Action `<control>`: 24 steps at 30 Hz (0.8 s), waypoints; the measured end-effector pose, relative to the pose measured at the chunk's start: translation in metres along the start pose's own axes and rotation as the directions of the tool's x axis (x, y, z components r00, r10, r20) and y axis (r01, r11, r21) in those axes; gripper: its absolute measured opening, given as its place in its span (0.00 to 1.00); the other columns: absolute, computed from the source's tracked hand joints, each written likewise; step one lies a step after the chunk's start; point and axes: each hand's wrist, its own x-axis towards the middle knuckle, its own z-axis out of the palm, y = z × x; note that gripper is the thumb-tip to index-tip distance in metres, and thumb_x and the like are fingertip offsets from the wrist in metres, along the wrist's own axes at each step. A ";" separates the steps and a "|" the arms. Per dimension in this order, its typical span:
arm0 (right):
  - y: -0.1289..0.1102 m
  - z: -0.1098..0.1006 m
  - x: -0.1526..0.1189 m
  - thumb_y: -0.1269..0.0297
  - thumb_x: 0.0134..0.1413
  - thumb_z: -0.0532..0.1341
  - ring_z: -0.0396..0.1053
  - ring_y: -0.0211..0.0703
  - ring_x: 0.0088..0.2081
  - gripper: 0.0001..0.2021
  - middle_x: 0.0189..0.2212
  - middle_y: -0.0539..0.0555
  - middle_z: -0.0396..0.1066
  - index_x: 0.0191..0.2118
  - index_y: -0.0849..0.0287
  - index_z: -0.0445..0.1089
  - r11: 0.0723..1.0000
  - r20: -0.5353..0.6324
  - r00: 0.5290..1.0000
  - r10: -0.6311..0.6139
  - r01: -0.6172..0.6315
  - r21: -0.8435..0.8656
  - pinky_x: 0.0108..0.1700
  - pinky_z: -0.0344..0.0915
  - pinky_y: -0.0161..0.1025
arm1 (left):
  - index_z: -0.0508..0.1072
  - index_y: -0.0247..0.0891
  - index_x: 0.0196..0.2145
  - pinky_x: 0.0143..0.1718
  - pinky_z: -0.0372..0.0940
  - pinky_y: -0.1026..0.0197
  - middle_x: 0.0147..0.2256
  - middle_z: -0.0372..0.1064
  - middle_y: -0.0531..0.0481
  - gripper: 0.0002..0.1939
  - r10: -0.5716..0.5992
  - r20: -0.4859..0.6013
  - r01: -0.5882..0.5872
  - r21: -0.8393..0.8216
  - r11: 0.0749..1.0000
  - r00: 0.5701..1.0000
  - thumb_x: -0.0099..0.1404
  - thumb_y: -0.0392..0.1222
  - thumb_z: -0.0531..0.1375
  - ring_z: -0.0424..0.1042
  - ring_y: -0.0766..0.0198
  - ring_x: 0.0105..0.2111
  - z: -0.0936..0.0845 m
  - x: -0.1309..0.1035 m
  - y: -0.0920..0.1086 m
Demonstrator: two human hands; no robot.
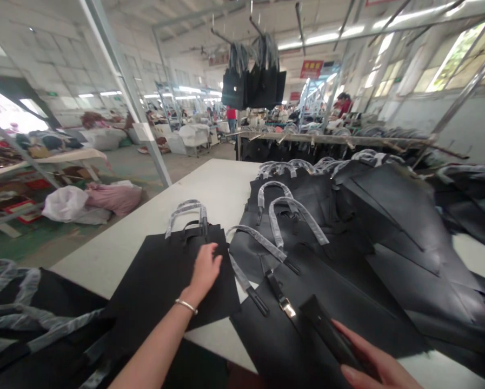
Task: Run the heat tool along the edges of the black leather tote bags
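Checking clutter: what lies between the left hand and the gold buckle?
Head view: from left hand to gold buckle, black bag, sliver of white table, then wrapped handle with black end.

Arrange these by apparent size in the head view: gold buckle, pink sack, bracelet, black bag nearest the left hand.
Black bag nearest the left hand
Pink sack
Bracelet and gold buckle: too alike to rank

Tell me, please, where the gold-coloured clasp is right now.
In the head view, the gold-coloured clasp sits low and right of centre, on a black strap, just left of the black piece in the right hand.
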 end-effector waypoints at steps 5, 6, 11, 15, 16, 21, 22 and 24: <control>-0.017 0.013 0.000 0.52 0.48 0.63 0.68 0.41 0.24 0.44 0.37 0.55 0.77 0.67 0.61 0.47 0.989 0.084 0.993 0.086 -0.095 0.113 0.26 0.65 0.35 | 0.68 0.34 0.43 0.31 0.69 0.61 0.29 0.71 0.48 0.12 -0.027 0.360 0.151 -0.320 0.935 0.932 0.61 0.40 0.57 0.73 0.62 0.27 0.114 -0.070 0.047; -0.018 0.014 0.002 0.52 0.48 0.63 0.67 0.39 0.24 0.43 0.37 0.55 0.76 0.67 0.61 0.48 0.989 0.087 0.993 0.079 -0.089 0.119 0.25 0.63 0.35 | 0.67 0.33 0.43 0.29 0.68 0.62 0.28 0.70 0.48 0.12 -0.051 0.381 0.199 -0.361 0.911 0.923 0.62 0.39 0.55 0.73 0.63 0.26 0.127 -0.079 0.052; -0.017 0.017 0.013 0.53 0.47 0.64 0.65 0.38 0.21 0.44 0.27 0.51 0.73 0.67 0.61 0.47 0.981 0.138 0.989 0.057 -0.081 0.177 0.22 0.60 0.34 | 0.70 0.33 0.34 0.19 0.59 0.67 0.27 0.70 0.48 0.08 -0.086 0.435 0.319 -0.496 0.808 0.896 0.54 0.35 0.58 0.68 0.65 0.22 0.143 -0.090 0.067; -0.022 0.017 0.017 0.52 0.47 0.65 0.65 0.37 0.20 0.45 0.22 0.48 0.70 0.67 0.62 0.47 0.966 0.154 0.986 0.068 -0.104 0.235 0.21 0.59 0.32 | 0.69 0.34 0.30 0.27 0.62 0.67 0.27 0.70 0.49 0.05 -0.090 0.438 0.364 -0.597 0.715 0.895 0.54 0.37 0.59 0.68 0.66 0.26 0.137 -0.092 0.073; -0.025 0.017 0.017 0.51 0.46 0.66 0.65 0.37 0.20 0.45 0.21 0.47 0.70 0.67 0.62 0.47 0.961 0.167 0.983 0.074 -0.116 0.252 0.21 0.59 0.31 | 0.69 0.34 0.31 0.31 0.63 0.66 0.27 0.70 0.49 0.06 -0.089 0.440 0.372 -0.616 0.694 0.893 0.54 0.38 0.59 0.69 0.67 0.27 0.136 -0.094 0.073; -0.032 0.017 0.018 0.51 0.44 0.68 0.66 0.34 0.20 0.46 0.27 0.48 0.72 0.66 0.59 0.48 0.933 0.213 0.972 0.098 -0.164 0.319 0.21 0.60 0.29 | 0.71 0.35 0.39 0.42 0.64 0.59 0.36 0.73 0.46 0.13 -0.088 0.514 0.493 -0.739 0.459 0.853 0.57 0.45 0.59 0.72 0.63 0.35 0.132 -0.114 0.072; -0.032 0.017 0.019 0.52 0.44 0.68 0.66 0.34 0.20 0.45 0.28 0.48 0.72 0.66 0.59 0.49 0.932 0.218 0.972 0.092 -0.161 0.325 0.21 0.60 0.29 | 0.72 0.35 0.40 0.43 0.63 0.58 0.39 0.73 0.44 0.14 -0.089 0.527 0.518 -0.766 0.381 0.845 0.56 0.44 0.60 0.72 0.62 0.37 0.131 -0.117 0.072; -0.032 0.018 0.021 0.52 0.45 0.68 0.67 0.33 0.20 0.44 0.29 0.49 0.73 0.65 0.59 0.50 0.932 0.218 0.973 0.073 -0.144 0.331 0.20 0.60 0.29 | 0.72 0.35 0.43 0.45 0.63 0.57 0.43 0.73 0.42 0.16 -0.059 0.531 0.527 -0.810 0.257 0.845 0.55 0.41 0.60 0.72 0.59 0.41 0.128 -0.123 0.075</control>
